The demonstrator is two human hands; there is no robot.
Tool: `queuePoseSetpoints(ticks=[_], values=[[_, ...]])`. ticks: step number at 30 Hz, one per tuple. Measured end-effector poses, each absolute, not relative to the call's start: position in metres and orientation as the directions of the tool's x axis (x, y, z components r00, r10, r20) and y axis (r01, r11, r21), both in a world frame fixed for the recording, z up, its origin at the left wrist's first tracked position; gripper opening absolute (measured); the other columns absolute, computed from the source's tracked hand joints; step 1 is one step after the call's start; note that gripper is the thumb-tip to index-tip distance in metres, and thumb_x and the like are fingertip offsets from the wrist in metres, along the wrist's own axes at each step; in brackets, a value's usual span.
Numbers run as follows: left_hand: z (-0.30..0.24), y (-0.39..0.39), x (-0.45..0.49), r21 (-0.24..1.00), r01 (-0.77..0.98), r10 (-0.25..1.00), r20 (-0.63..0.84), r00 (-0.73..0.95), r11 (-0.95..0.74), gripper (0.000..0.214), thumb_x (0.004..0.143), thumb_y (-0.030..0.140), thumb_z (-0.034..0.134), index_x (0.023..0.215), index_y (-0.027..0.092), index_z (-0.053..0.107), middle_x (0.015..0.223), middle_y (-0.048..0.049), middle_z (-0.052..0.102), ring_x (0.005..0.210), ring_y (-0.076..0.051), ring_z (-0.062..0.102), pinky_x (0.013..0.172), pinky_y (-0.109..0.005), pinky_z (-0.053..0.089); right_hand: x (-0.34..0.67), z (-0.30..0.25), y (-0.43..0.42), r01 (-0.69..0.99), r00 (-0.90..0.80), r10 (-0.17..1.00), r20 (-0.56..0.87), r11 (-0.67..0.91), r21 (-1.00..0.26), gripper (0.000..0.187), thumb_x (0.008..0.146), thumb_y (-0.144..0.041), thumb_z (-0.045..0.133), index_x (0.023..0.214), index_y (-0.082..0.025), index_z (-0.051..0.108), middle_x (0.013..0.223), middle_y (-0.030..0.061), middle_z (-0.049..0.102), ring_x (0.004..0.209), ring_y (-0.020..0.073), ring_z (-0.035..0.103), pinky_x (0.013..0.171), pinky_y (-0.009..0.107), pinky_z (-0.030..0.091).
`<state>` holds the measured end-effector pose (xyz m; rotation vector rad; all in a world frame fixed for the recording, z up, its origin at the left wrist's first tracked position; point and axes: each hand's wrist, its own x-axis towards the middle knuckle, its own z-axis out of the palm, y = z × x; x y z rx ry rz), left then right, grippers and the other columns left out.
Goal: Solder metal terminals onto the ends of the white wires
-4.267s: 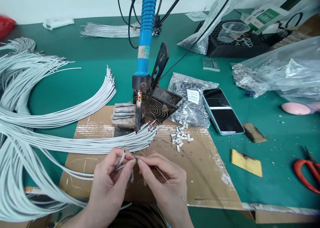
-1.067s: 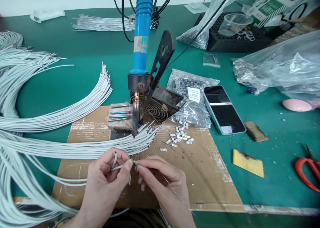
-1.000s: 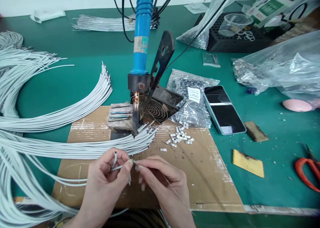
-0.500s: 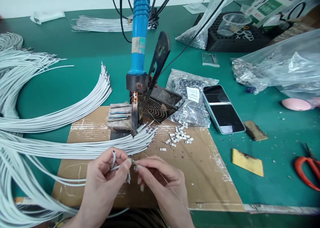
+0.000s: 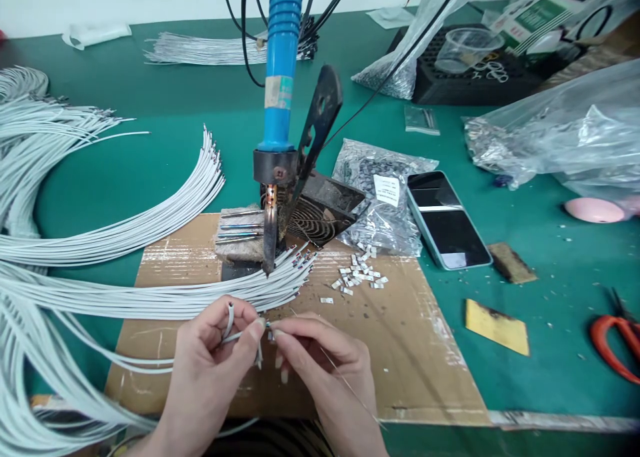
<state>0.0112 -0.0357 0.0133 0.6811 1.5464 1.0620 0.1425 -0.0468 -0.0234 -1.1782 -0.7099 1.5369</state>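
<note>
My left hand (image 5: 207,370) is closed, pinching the ends of thin white wires (image 5: 229,320) over a cardboard sheet (image 5: 400,350). Fingertip to fingertip with it, my right hand (image 5: 320,363) pinches a tiny part against the wire tip and also carries a thin solder strand (image 5: 345,383) that runs back toward me. Just beyond both hands lies a fan of white wires (image 5: 200,297) with stripped ends. A blue-handled soldering iron (image 5: 277,123) stands upright in its holder, tip down near those ends. Several small white parts (image 5: 357,277) are scattered on the cardboard.
More white wire bundles (image 5: 100,230) sweep across the left of the green table. A bag of small parts (image 5: 383,197), a phone (image 5: 443,220), a yellow sponge (image 5: 495,327), red scissors (image 5: 617,337) and clear plastic bags (image 5: 560,143) lie to the right.
Both hands have stayed pinched together at the wire tip, with only small finger shifts. One small white part now lies apart from the pile on the cardboard.
</note>
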Motion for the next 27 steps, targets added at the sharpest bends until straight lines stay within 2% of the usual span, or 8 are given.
queuePoseSetpoints(ticks=[5, 8, 11, 19, 27], values=[[0.0122, -0.0360, 0.0118, 0.894, -0.127, 0.860, -0.447, -0.246, 0.429, 0.021, 0.072, 0.028, 0.087, 0.068, 0.018, 0.069, 0.059, 0.0048, 0.058, 0.056, -0.010, 0.047, 0.052, -0.017, 0.042, 0.1415, -0.0233, -0.0480, -0.332, 0.023, 0.960, -0.280, -0.257, -0.907, 0.007, 0.085, -0.027, 0.083, 0.086, -0.028, 0.089, 0.073, 0.0015, 0.071, 0.055, 0.0112, 0.061, 0.051, 0.021, 0.051], [0.0107, -0.0367, 0.0113, 0.895, -0.143, 0.864, -0.446, -0.233, 0.423, 0.020, 0.076, 0.028, 0.085, 0.068, 0.019, 0.068, 0.059, 0.0051, 0.057, 0.056, -0.010, 0.046, 0.051, -0.017, 0.041, 0.1405, -0.0236, -0.0512, -0.218, 0.082, 0.983, -0.165, -0.144, -0.965, 0.015, 0.088, -0.021, 0.079, 0.093, -0.030, 0.090, 0.070, 0.0018, 0.072, 0.056, 0.0129, 0.062, 0.052, 0.023, 0.051], [0.0108, -0.0366, 0.0109, 0.890, -0.146, 0.858, -0.456, -0.236, 0.433, 0.021, 0.073, 0.027, 0.087, 0.067, 0.019, 0.068, 0.059, 0.0053, 0.056, 0.055, -0.010, 0.045, 0.050, -0.017, 0.040, 0.1406, -0.0246, -0.0528, -0.124, 0.118, 0.990, -0.071, -0.057, -0.991, 0.022, 0.088, -0.017, 0.077, 0.096, -0.033, 0.090, 0.072, 0.0013, 0.074, 0.059, 0.0139, 0.064, 0.057, 0.024, 0.053], [0.0160, -0.0355, 0.0136, 0.877, -0.152, 0.841, -0.481, -0.248, 0.456, 0.020, 0.070, 0.025, 0.087, 0.066, 0.017, 0.069, 0.057, 0.0054, 0.058, 0.053, -0.008, 0.047, 0.051, -0.016, 0.041, 0.1420, -0.0265, -0.0477, -0.260, 0.073, 0.972, -0.224, -0.198, -0.945, 0.012, 0.086, -0.022, 0.080, 0.087, -0.030, 0.089, 0.071, 0.0005, 0.071, 0.055, 0.0108, 0.059, 0.052, 0.021, 0.047], [0.0156, -0.0362, 0.0145, 0.877, -0.174, 0.841, -0.479, -0.252, 0.448, 0.018, 0.069, 0.024, 0.086, 0.066, 0.017, 0.070, 0.056, 0.0062, 0.057, 0.053, -0.007, 0.047, 0.051, -0.014, 0.041, 0.1426, -0.0306, -0.0484, -0.310, 0.033, 0.970, -0.240, -0.219, -0.925, 0.010, 0.087, -0.022, 0.081, 0.085, -0.030, 0.088, 0.072, -0.0007, 0.071, 0.055, 0.0087, 0.061, 0.053, 0.018, 0.048]])
